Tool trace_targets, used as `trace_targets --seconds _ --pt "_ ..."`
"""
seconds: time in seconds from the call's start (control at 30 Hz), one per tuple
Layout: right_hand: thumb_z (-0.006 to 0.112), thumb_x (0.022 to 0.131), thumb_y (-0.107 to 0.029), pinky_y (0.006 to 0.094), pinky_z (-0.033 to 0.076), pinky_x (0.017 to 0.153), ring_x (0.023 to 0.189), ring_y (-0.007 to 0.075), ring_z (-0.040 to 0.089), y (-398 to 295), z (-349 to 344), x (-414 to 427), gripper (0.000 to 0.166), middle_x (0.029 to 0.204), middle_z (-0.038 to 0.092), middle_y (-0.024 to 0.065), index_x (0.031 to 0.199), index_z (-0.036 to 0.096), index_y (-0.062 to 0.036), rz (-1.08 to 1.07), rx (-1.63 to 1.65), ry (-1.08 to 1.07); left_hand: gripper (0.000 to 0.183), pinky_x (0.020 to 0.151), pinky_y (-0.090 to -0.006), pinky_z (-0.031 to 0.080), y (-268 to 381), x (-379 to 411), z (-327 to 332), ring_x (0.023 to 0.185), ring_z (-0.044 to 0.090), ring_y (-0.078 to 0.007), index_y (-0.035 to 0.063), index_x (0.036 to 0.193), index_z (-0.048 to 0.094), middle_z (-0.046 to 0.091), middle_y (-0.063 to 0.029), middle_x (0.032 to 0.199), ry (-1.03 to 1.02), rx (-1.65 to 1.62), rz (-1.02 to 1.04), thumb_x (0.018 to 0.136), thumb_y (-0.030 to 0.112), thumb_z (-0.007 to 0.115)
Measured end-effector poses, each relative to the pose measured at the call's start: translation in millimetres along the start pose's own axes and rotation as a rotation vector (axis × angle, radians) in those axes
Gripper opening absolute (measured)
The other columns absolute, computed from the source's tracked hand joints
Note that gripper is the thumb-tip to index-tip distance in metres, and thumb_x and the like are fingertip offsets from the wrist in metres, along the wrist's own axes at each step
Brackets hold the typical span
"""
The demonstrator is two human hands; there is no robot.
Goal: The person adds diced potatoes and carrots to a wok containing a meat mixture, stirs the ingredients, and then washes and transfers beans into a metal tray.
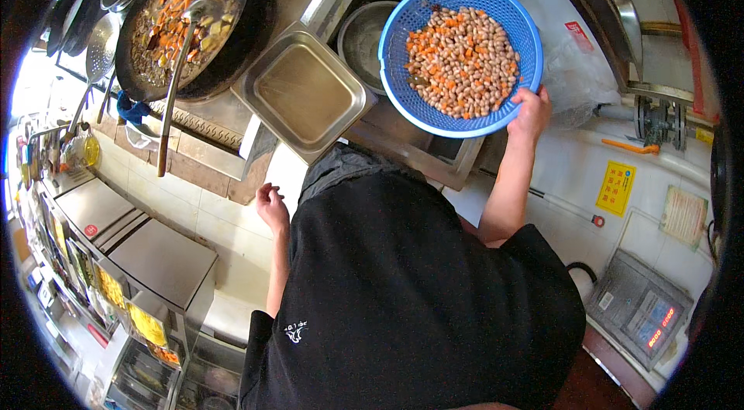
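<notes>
My right hand (532, 112) grips the near right rim of a blue plastic colander (395, 70). Inside it lie pale brown peanuts or beans (459, 67) mixed with diced orange pieces that look like carrot. The colander is above a sink area, partly covering a round metal basin (357, 41). My left hand (272, 206) hangs beside my body, holding nothing, its fingers loosely curled. Closest to it is a rectangular stainless steel pan (308, 90) with only a thin film on its bottom.
At the upper left a wok (139, 55) holds chunky orange and pale food in liquid. A long-handled ladle (174, 84) rests across it. A perforated skimmer (103, 46) sits beside it. Pipes with an orange-handled valve (630, 146) run along the right wall.
</notes>
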State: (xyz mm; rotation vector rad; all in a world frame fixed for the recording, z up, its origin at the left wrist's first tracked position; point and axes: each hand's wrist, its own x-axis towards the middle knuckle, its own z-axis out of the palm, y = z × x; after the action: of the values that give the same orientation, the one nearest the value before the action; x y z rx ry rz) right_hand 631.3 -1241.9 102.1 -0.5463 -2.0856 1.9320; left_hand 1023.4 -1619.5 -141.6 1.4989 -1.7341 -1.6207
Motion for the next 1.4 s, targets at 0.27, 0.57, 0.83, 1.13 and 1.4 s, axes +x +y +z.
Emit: trace_targets --seconds 0.27,0.57,0.83,1.13,1.4 --pt "0.053 0.057 0.006 0.0334 0.049 0.076 0.08 0.0239 0.061 -2.0 5.9 -2.7 0.035 0.089 0.064 0.0089 0.091 0.063 0.0035 -0.041 -0.01 -0.042 0.016 0.06 -0.0263 0.049 10.1 13.8 -18.1 0.067 0.06 -0.0137 -0.0015 0.1 0.062 0.067 -0.0092 0.086 0.046 -0.005 0.026 0.091 0.005 0.051" --pt "0.054 0.055 0.002 0.0313 0.049 0.072 0.077 0.025 0.06 -9.6 15.8 -4.5 0.029 0.082 0.062 0.0093 0.083 0.061 0.0031 -0.06 -0.054 -0.009 0.018 0.061 -0.0268 0.049 22.1 23.0 -7.1 0.069 0.063 -0.0138 0.0002 0.102 0.063 0.068 -0.0078 0.086 -0.012 -0.08 -0.04 0.091 0.008 0.052" --pt "0.055 0.054 0.001 0.0486 0.052 0.085 0.086 0.0311 0.06 12.0 -24.6 52.8 0.032 0.097 0.06 0.013 0.086 0.059 0.0038 0.126 0.03 0.119 0.018 0.061 -0.0269 0.048 -0.1 24.5 -19.3 0.068 0.061 -0.0141 -0.0005 0.101 0.063 0.068 -0.0087 0.086 0.019 -0.174 -0.122 0.089 0.006 0.051" --pt "0.054 0.054 0.003 0.0462 0.053 0.082 0.086 0.03 0.061 6.2 -32.4 54.4 0.033 0.096 0.062 0.0129 0.087 0.06 0.0045 0.093 0.03 0.065 0.02 0.063 -0.0272 0.049 -26.3 51.5 -15.3 0.071 0.061 -0.0138 -0.0003 0.104 0.063 0.068 -0.0086 0.088 -0.071 -0.224 -0.168 0.089 0.008 0.053" --pt "0.052 0.057 0.006 0.0354 0.051 0.077 0.084 0.0275 0.061 -35.6 10.7 -11.2 0.037 0.096 0.063 0.0127 0.094 0.061 0.0071 -0.136 -0.069 -0.13 0.034 0.066 -0.0305 0.053 12.2 59.4 36.5 0.076 0.062 -0.0154 0.0032 0.12 0.057 0.064 -0.0069 0.097 -0.444 -0.254 -0.402 0.09 0.018 0.059"
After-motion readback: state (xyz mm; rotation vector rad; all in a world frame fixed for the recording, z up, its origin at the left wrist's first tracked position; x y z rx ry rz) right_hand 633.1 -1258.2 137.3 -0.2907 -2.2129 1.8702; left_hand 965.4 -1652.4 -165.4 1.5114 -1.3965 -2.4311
